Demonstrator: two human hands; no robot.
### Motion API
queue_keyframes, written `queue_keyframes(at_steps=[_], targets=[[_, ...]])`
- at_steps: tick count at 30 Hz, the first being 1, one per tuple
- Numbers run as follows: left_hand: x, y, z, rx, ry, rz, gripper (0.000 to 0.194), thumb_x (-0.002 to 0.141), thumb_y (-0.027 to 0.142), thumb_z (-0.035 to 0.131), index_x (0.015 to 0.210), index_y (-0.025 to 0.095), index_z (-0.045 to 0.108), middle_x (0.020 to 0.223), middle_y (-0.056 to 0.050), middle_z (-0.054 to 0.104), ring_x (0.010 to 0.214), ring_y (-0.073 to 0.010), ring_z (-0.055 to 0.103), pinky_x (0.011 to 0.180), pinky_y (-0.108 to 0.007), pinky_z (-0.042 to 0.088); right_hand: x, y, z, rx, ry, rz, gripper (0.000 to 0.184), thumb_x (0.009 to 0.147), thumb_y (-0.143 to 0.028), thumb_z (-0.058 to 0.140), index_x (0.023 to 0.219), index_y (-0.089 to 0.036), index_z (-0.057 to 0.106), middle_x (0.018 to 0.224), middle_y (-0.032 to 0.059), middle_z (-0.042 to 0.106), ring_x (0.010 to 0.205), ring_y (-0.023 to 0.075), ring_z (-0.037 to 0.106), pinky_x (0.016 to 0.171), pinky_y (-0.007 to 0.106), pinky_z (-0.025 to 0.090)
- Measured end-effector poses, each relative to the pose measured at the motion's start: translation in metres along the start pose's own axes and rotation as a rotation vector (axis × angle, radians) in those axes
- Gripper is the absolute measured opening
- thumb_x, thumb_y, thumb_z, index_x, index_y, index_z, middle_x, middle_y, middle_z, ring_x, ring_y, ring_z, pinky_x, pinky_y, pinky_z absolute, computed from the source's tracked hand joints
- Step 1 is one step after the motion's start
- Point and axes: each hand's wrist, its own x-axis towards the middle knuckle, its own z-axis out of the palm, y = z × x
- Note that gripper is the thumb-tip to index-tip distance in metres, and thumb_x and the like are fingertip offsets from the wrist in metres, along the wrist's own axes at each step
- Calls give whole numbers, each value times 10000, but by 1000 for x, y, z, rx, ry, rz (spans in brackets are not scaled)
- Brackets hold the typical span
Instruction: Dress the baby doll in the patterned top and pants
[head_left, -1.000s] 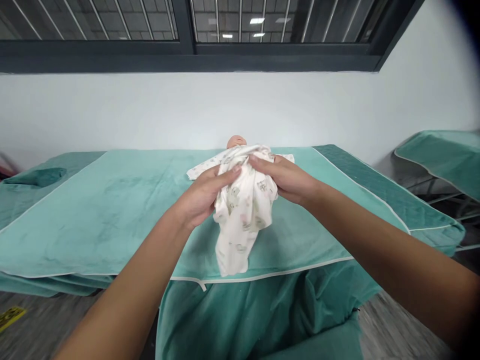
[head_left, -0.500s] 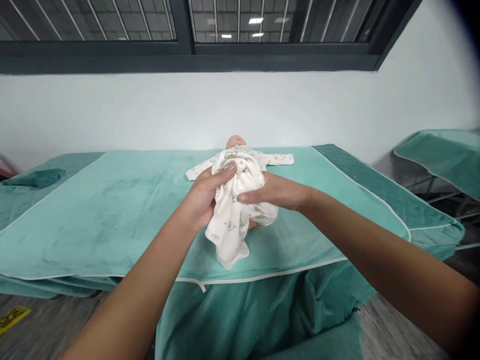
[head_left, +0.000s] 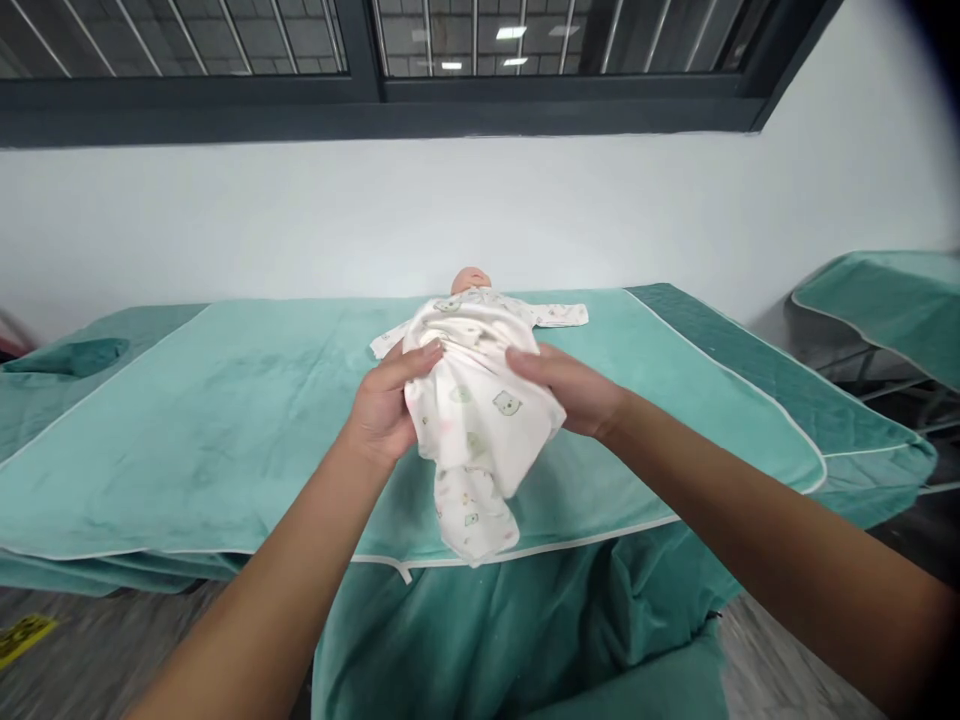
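Teal fabric spreads out at the far left, the sheet running bare up to the left hand, and here is the first grip: thumb on top of the cloth's left edge, the other fingers mostly tucked out of sight behind it. Just beyond that hand, one sleeve of the shirt pokes out flat. Now the middle, where it all sits: the white printed cloth, bunched along its top, squarely between the two hands, its long axis running from the doll down towards the person, crosswise to the line between the thumbs. Its lower end drops by the sheet's near edge, and that tail lies closer to the left hand than to the right; whether it rests on the sheet, I can't tell. The doll's head shows beyond the cloth, in line with it. On to the other sleeve, stretched out rightward, and nearer the camera the right hand, holding too, thumb over the cloth's right side, fingers hidden beneath. Both hands touch it, so for the upper part neither is clearly nearer.
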Motion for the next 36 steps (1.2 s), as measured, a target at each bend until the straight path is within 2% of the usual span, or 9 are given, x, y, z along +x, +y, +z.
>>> queue_keyframes(at_steps=[3,5,8,12,17,21,24,29,36], targets=[[1,-10,6,-62,55,-32,498,761,288,758,1225,128,671,1074,-122,763,1026,-335,725,951,-450,564,-8,7,-6,89,-88,99,510,764,-451,812,1186,-192,688,996,72,761,918,237,718,787,330,589],[1,-19,7,-66,71,-78,457,774,295,753,1195,132,682,1040,-115,767,987,-319,734,920,-432,573,-15,11,-8,134,-53,106,483,782,-389,808,1205,-190,687,1073,76,754,961,229,714,839,332,577],[1,-35,5,-11,73,-233,385,782,291,763,1130,141,696,1010,-109,765,911,-278,738,845,-385,579,-33,31,-11,183,159,76,468,839,-423,747,1243,-199,674,1146,84,742,990,240,706,873,358,561],[-2,-61,3,180,94,-470,348,750,310,797,1030,144,675,947,-88,740,827,-225,704,752,-333,544,-63,88,-20,125,546,80,480,818,-468,743,1210,-197,684,1094,75,760,951,268,705,854,375,543],[8,-89,8,906,27,-332,167,858,350,629,844,188,590,899,-33,678,851,-204,640,696,-293,457,-82,151,-27,-156,897,142,448,820,-499,688,1123,-170,718,1057,88,768,965,294,692,835,383,521],[23,-93,16,1483,-54,-265,107,902,241,478,815,200,524,943,-75,668,870,-219,626,684,-307,413,-73,158,-26,-292,908,143,520,849,-517,620,1228,-168,692,1255,108,712,1134,328,647,926,411,499],[29,-91,21,1653,-90,-346,125,922,260,446,906,190,548,998,-121,679,869,-242,644,655,-315,408,-64,153,-28,-348,847,163,553,868,-550,584,1251,-165,683,1257,100,713,1149,337,644,942,415,492],[33,-92,21,1587,-85,-421,262,879,425,544,968,184,596,1041,-129,700,924,-271,666,657,-312,428,-60,151,-32,-354,778,165,605,871,-599,566,1247,-138,676,1138,100,753,1096,343,659,886,405,516],[32,-93,4,1045,80,-410,248,747,381,701,905,194,664,917,-62,740,857,-263,680,651,-303,465,-60,152,-31,-246,728,7,516,895,-563,586,1242,-192,672,1193,90,726,1161,315,624,976,412,490]])
